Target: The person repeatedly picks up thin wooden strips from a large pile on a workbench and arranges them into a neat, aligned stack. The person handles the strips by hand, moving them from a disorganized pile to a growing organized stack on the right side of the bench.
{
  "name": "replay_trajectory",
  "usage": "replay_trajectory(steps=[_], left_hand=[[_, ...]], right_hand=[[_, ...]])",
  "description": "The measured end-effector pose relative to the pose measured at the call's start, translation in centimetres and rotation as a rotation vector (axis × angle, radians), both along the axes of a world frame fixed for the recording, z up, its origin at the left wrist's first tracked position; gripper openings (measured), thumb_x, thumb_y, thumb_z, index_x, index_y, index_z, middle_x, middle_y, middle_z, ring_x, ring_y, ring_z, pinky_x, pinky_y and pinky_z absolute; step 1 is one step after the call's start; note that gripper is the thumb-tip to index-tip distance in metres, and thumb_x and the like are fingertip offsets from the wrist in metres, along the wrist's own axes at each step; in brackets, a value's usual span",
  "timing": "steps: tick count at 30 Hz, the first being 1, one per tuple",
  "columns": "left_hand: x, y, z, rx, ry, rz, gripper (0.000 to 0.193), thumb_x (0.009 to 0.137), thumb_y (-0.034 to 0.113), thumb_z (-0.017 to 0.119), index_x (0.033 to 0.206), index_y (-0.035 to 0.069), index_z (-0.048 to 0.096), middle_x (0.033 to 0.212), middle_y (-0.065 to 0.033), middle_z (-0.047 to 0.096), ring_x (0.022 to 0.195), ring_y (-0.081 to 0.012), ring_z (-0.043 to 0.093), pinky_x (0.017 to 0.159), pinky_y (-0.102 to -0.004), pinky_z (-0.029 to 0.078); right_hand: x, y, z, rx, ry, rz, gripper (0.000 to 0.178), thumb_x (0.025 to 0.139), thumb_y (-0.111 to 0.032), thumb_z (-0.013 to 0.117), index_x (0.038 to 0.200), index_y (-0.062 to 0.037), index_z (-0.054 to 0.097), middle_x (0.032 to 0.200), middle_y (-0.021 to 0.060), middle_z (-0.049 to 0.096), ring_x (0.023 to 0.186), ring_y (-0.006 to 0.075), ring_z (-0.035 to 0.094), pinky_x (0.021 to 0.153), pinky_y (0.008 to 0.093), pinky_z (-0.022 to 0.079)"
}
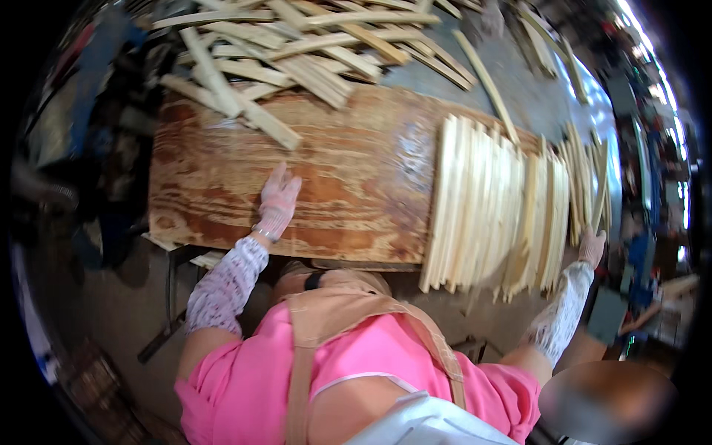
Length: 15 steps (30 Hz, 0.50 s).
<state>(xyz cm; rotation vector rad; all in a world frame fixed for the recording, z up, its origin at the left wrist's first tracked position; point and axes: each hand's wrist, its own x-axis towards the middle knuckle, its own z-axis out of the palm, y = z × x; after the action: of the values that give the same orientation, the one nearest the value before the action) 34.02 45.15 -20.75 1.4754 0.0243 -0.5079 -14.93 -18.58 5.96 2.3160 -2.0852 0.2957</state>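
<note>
My left hand (279, 199), in a pale pinkish knit glove, lies on the bare part of a worn plywood tabletop (348, 178). Its fingers are stretched out and hold nothing. At the far right, my right hand (592, 248), gloved too, is closed at the near end of a pale wooden slat (601, 194) in a loose bunch; the fingers show only small. Between my hands, a row of wooden slats (475, 200) lies side by side at the table's right, their near ends sticking out past the front edge.
A jumbled heap of wooden slats (297, 44) covers the far left, one slat (271, 126) reaching onto the plywood. Beyond is a grey surface (423, 78) with a single long slat (486, 85) across it. A dark metal table leg (172, 285) stands at the near left.
</note>
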Motion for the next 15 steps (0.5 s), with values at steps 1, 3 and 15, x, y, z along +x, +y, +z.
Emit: replay_trajectory(steps=[1, 3, 15], left_hand=[[2.5, 0.3, -1.1, -0.067, -0.048, 0.129, 0.069, 0.098, 0.010, 0.076, 0.159, -0.003, 0.046, 0.143, -0.0139, 0.062, 0.129, -0.0221, 0.060, 0.112, -0.0340, 0.047], [6.8, -1.5, -0.2, 0.168, -0.272, 0.230, 0.072, 0.097, 0.020, 0.077, 0.159, -0.001, 0.047, 0.154, -0.0200, 0.056, 0.142, -0.0308, 0.053, 0.120, -0.0400, 0.041], [7.6, -8.9, 0.8, 0.115, 0.243, 0.191, 0.036, 0.091, 0.013, 0.071, 0.121, 0.000, 0.054, 0.111, -0.0143, 0.063, 0.096, -0.0240, 0.063, 0.081, -0.0435, 0.055]], right_hand=[[2.6, 1.0, -1.9, 0.034, -0.058, 0.058, 0.046, 0.105, -0.025, 0.070, 0.142, 0.0014, 0.064, 0.110, 0.0123, 0.075, 0.098, 0.0226, 0.070, 0.092, 0.0382, 0.059], [6.3, 5.0, -8.5, 0.276, -0.325, 0.347, 0.046, 0.106, -0.025, 0.069, 0.144, 0.0003, 0.064, 0.109, 0.0124, 0.075, 0.097, 0.0228, 0.070, 0.092, 0.0387, 0.060], [40.6, 39.8, -16.2, 0.949, -0.379, 0.805, 0.066, 0.099, -0.032, 0.075, 0.156, -0.0042, 0.055, 0.133, 0.0215, 0.074, 0.120, 0.0283, 0.072, 0.104, 0.0367, 0.055]])
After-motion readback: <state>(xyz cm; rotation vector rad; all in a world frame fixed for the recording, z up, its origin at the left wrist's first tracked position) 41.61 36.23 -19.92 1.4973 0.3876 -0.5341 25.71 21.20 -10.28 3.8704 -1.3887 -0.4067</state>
